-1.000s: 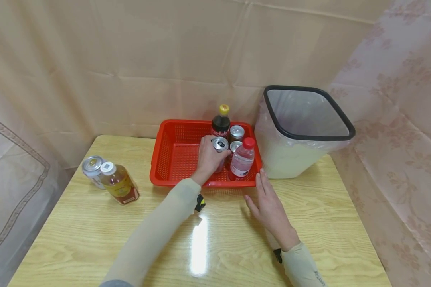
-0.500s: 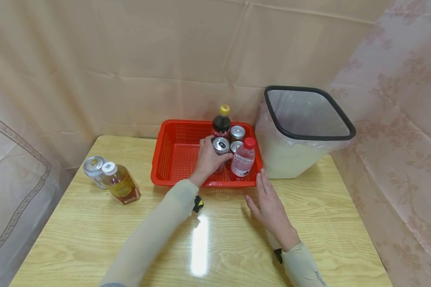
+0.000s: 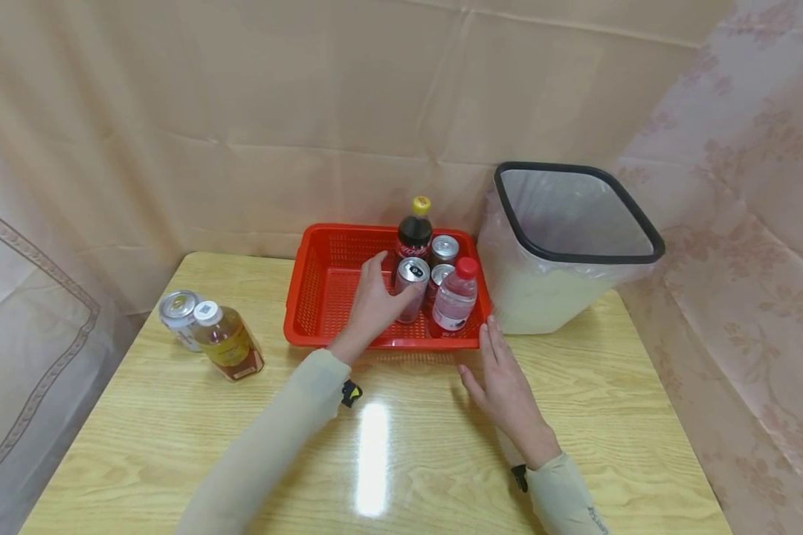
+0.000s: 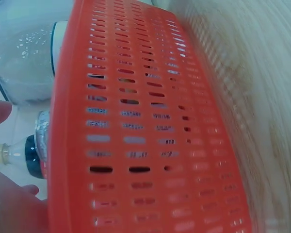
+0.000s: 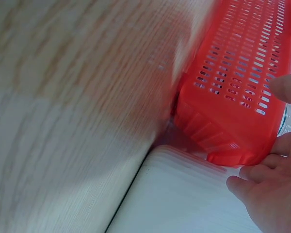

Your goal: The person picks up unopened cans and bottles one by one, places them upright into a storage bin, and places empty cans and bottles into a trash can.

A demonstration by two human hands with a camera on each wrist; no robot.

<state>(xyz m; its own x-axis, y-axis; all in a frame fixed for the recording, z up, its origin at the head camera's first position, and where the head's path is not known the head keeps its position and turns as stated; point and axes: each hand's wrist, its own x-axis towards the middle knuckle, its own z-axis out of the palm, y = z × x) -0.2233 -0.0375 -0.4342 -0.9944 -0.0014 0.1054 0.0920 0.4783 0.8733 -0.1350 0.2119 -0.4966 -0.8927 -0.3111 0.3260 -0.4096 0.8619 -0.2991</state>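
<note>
My left hand [image 3: 375,301] is over the red basket [image 3: 328,340], thumb and fingers spread to the left of a pinkish drink can [image 3: 412,290]. The thumb tip overlaps the can; whether it touches cannot be told. That can stands upright beside two other cans, a cola bottle [image 3: 414,232] with a yellow cap, and a clear bottle [image 3: 455,297] with a red cap. My right hand [image 3: 508,394] rests its straight fingers against the basket's front right corner. In the right wrist view, its fingers [image 5: 254,174] lie by the basket's corner [image 5: 233,141].
A lined trash bin [image 3: 529,297] with a black rim stands right of the basket. On the left of the wooden table [image 3: 308,475] are a silver can [image 3: 179,312] and an amber drink bottle [image 3: 230,345] with a white cap. A beige curtain [image 3: 241,111] hangs behind.
My left hand has let go of the pinkish can and drawn back left and towards me, its fingers spreading. The can stays in the basket. My right hand keeps its place.
</note>
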